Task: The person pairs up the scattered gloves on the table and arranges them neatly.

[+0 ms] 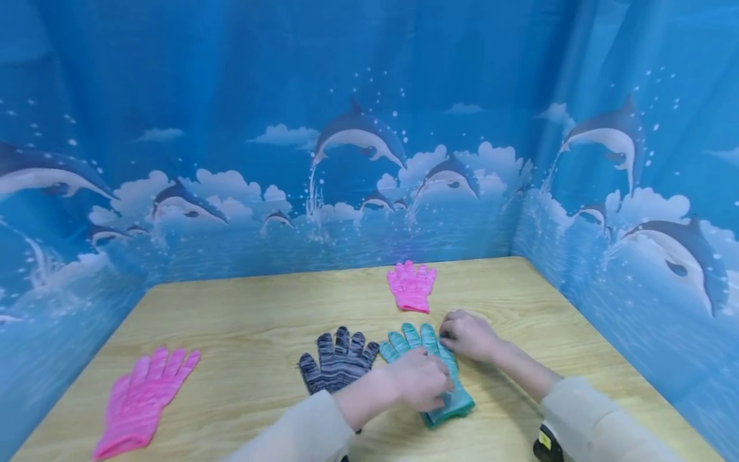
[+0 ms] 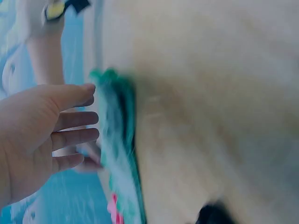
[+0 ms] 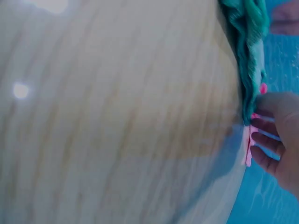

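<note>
A teal knit glove [image 1: 458,391] lies on the table with its fingers away from me and its green-edged cuff near me. My left hand [image 1: 420,378] is over its palm, hiding part of it; in the left wrist view the fingers [image 2: 77,136] are loosely extended beside the glove. At the glove's far right edge is my right hand [image 1: 470,335], fingertips right at the knit. Its fingers [image 3: 267,142] are spread and slightly bent in the right wrist view. A dark grey striped glove [image 1: 340,366] lies left of the teal one, partly behind my left forearm.
One pink glove [image 1: 411,285] lies near the table's back edge, another pink glove [image 1: 144,401] at the front left. The wooden table [image 1: 242,333] is bordered by a blue dolphin-print curtain [image 1: 260,128] at the back and sides.
</note>
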Available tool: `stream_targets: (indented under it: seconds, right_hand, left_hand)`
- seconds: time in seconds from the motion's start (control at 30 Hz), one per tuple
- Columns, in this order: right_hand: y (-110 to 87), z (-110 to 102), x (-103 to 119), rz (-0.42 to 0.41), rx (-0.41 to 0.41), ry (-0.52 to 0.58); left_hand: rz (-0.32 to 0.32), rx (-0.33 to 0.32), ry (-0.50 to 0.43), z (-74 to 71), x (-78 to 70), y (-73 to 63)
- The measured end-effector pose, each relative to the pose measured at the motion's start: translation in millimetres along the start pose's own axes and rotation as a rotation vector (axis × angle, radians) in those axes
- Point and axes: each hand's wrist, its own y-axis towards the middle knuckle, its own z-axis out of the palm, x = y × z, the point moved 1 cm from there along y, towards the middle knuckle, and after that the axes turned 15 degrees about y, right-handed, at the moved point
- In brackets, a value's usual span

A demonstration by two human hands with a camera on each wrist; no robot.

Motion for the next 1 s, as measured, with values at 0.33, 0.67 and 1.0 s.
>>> stream_targets:
  seconds: [0.33, 0.67, 1.0]
  right_hand:
    - [6.7, 7, 6, 0.159, -0.013, 0.121]
    - [6.4, 4, 1, 0.156, 0.024, 0.137]
    - [5.2, 0, 4, 0.203, 0.075, 0.163]
  left_hand:
    - [0.024, 0.001, -0.016, 4.6, -23.3, -6.5]
    - [0.029, -0.039, 0.023, 8.1, -24.1, -12.0]
    - [0.031, -0.056, 0.058, 9.7, -25.5, -12.8]
